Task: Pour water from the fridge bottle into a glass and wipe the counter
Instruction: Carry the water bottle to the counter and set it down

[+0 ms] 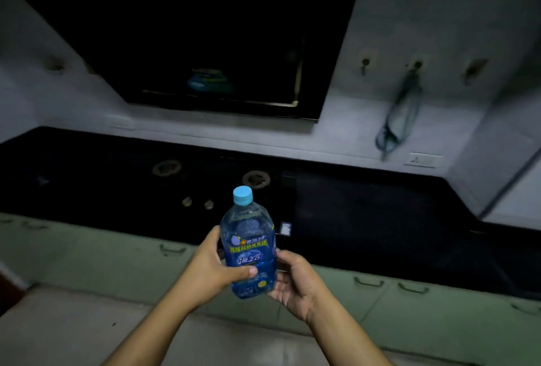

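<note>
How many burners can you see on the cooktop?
2. The left burner sits further left on the cooktop; the right burner lies just beyond the cap of the bottle. The dark surface could hide more.

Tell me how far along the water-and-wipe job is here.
Done: the bottle is out and held in front of the counter. In hand: the left hand and right hand both grip it upright, with the blue cap still on. Left: uncapping, pouring and wiping. No glass is in view.
</note>
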Motion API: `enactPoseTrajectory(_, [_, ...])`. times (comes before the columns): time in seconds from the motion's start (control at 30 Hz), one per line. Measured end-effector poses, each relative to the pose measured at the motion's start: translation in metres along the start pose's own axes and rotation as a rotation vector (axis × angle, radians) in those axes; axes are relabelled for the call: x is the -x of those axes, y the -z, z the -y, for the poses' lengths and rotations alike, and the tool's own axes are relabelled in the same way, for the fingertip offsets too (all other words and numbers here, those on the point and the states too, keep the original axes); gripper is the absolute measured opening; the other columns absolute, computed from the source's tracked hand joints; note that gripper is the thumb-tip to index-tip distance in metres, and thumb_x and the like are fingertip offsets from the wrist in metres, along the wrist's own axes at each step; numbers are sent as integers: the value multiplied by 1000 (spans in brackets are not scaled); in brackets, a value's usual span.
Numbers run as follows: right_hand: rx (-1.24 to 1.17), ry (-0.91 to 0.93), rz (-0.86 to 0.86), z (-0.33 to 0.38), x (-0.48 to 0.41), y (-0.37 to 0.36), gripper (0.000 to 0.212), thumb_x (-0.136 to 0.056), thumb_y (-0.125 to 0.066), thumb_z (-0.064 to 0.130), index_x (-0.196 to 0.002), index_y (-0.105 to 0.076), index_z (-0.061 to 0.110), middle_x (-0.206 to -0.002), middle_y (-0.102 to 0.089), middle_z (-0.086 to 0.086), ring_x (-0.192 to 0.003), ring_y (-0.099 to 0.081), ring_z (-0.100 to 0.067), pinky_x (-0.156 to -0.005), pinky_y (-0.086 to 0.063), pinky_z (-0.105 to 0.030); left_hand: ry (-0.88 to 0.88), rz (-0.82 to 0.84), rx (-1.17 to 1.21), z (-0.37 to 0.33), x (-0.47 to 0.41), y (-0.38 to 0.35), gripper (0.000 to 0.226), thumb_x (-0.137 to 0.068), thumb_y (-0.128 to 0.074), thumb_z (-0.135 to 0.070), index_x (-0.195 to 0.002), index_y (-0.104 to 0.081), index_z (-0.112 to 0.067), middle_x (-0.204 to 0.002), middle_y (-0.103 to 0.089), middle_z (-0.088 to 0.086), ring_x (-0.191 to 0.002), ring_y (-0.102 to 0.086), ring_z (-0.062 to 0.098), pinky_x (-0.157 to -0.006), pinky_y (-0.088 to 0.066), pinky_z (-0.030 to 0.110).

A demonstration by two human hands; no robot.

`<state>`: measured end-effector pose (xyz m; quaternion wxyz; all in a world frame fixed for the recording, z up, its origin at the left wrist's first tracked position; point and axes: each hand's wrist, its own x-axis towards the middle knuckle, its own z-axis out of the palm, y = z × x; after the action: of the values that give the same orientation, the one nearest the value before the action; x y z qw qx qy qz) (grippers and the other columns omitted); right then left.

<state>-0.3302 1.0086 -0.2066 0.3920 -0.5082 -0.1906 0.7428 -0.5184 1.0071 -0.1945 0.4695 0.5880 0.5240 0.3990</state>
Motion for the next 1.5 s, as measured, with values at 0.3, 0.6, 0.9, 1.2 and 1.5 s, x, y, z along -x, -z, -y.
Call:
enactPoseTrajectory(0.3, [-166, 120, -171, 79, -52, 88, 28, -93, -59, 22, -110, -70, 1, -98, -74, -18, -75, -72, -26, -74, -59, -41, -27, 281, 44, -15, -139, -82, 78, -60, -94, -17, -126, -54, -29, -121, -70, 2, -107, -71, 21, -88, -60, 44])
enactPoseTrajectory(0.6, [-190, 104, -208, 177, -108, 212, 33, -91, -61, 24, -112, -68, 0, -107, -73, -21, -88, -71, -31, -73, -60, -40, 0, 292, 77, -28, -251, -214, 81, -55, -95, -17, -124, -55, -29, -119, -71, 6, -106, -71, 24, -89, -59, 49])
enactPoseTrajectory(0.9, [-90, 37, -268, 275, -162, 318, 26, -97, -54, 24, -103, -70, 4, -81, -76, -10, -76, -69, -24, -66, -57, -34, 6, 229, 53, -30, -347, -331, 86, -49, -94, -18, -125, -54, -27, -114, -73, 3, -104, -72, 22, -91, -58, 46])
enactPoseTrajectory(1.2, [-146, 37, -378, 318, -221, 360, 24, -99, -51, 22, -98, -69, 7, -95, -69, -11, -76, -62, -21, -62, -52, -29, 1, 271, -25, -9, -424, -386, 77, -59, -90, -13, -117, -51, -44, -113, -70, -11, -99, -67, -5, -84, -52, 16])
enactPoseTrajectory(1.5, [-179, 32, -478, 343, -269, 392, 24, -98, -53, 26, -104, -69, 8, -97, -72, -11, -84, -67, -25, -67, -56, -33, 65, 400, -159, 31, -487, -427, 80, -56, -91, -26, -120, -47, -43, -115, -67, -12, -100, -63, -2, -76, -48, 7])
